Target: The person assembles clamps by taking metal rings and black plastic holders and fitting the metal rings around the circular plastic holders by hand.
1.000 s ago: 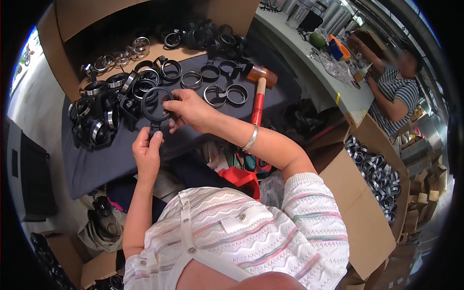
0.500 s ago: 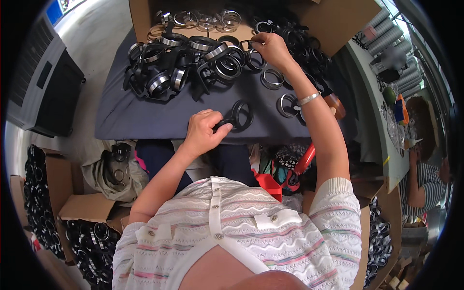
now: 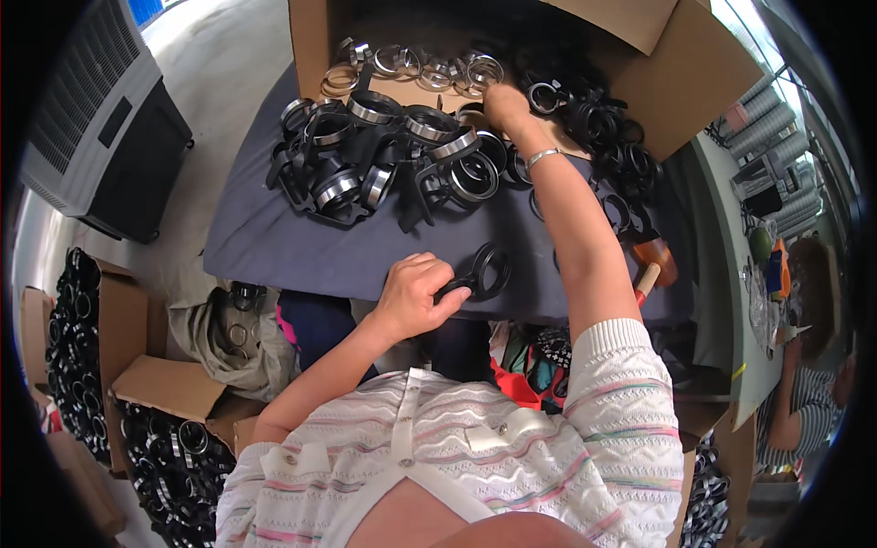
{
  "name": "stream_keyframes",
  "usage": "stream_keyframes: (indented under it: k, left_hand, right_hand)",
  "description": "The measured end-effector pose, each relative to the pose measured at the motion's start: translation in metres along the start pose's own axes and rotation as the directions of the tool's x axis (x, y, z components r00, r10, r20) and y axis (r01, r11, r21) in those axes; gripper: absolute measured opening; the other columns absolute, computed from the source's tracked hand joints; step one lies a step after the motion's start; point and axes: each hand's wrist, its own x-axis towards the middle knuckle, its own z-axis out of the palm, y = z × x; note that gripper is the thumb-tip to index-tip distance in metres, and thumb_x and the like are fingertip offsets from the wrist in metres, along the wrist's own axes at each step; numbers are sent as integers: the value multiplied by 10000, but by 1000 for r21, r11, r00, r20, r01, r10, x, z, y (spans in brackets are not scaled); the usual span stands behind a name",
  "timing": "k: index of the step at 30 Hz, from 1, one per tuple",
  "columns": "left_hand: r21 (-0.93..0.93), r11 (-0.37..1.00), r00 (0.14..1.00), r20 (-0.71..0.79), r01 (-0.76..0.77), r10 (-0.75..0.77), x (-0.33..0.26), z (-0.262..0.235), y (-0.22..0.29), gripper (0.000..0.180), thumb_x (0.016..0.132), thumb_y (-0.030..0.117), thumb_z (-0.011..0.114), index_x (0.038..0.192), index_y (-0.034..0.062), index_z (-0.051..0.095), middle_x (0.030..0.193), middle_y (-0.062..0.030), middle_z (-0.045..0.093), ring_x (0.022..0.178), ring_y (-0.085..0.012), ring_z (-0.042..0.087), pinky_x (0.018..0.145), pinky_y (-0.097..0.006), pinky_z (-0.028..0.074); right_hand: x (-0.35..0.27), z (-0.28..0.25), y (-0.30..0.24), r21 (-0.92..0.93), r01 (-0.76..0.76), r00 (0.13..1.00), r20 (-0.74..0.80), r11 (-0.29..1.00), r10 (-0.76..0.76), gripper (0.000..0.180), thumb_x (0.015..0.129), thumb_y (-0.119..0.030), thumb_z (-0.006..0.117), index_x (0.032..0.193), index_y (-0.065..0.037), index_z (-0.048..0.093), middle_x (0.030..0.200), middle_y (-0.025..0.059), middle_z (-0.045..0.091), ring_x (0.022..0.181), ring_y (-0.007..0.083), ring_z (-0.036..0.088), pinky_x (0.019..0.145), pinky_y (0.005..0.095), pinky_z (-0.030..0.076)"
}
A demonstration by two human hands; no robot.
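Observation:
My left hand point(image 3: 416, 294) is closed on the stem end of a black ring-shaped part point(image 3: 495, 270), near the front edge of the grey-covered table point(image 3: 260, 242). The part's round opening sticks out past my thumb. My right hand point(image 3: 508, 108) reaches across to the cardboard box at the back, right by the loose silver metal rings point(image 3: 481, 69). Its fingertips are hidden, so whether they grip a ring does not show. Left of that arm lies a pile of black parts with silver rings fitted in them point(image 3: 429, 123).
Many black parts point(image 3: 603, 123) heap up at the box's right side. A mallet point(image 3: 656, 260) rests at the table's right edge. Cartons of parts point(image 3: 174, 457) stand lower left, beside a cloth sack point(image 3: 219, 342). An air cooler point(image 3: 100, 128) is at far left. A person point(image 3: 804, 411) sits at right.
My right hand has moved from the black parts at the pile's right edge to the silver rings in the box. My left hand still holds the black part. The whole view has shifted.

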Motion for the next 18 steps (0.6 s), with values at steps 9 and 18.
stream_keyframes:
  k: [9,18]
  left_hand:
    - [-9,1000,999,-35,-11,11,2,1,1,268,681,170,710,624,26,491,575,-113,503,569,-308,515,522,-393,397]
    - [-10,999,999,-12,45,-45,-1,1,4,265,700,187,700,624,24,506,573,-116,511,561,-302,513,511,-387,393]
  right_hand:
    - [-52,-69,28,172,-49,874,-469,984,126,149,836,-116,497,934,-17,550,842,206,645,818,366,633,727,462,499]
    - [-111,-85,46,801,390,844,-508,454,173,154,793,77,534,916,-14,546,740,33,582,716,83,540,641,246,463]
